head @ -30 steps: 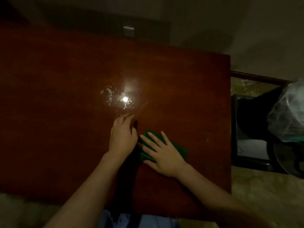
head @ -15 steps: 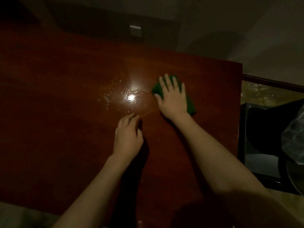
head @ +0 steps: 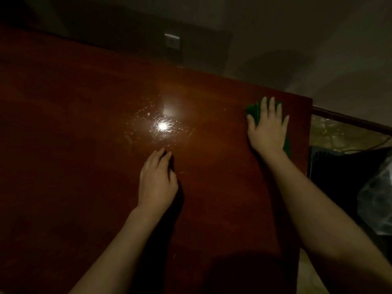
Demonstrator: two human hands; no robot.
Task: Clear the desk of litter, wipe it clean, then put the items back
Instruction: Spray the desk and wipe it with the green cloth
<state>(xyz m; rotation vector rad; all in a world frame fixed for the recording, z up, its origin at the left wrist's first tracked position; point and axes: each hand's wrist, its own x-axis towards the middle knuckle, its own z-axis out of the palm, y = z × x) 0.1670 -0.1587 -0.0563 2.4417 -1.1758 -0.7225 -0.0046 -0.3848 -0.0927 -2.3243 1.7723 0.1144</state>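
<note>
The green cloth [head: 253,110] lies flat on the desk [head: 84,166] near the far right corner, mostly covered by the right hand [head: 268,130]. Only a strip beyond the fingertips and a sliver along the outer edge of the palm show. The right fingers [head: 272,107] are straight and slightly spread, pressing down on the cloth; they do not curl round it. The left hand [head: 157,181] rests on bare wood near the middle of the desk, fingers close together and holding nothing.

Handling, as judged from its look: the cloth is thin, soft and light. It conforms to the surface and offers no stiff edge to grasp. A flat palm over its centre is the suitable hold for wiping; too light a pressure may let it bunch or slip on the glossy wood. Pale specks around the light glare [head: 163,126] suggest that area remains to be wiped.
</note>
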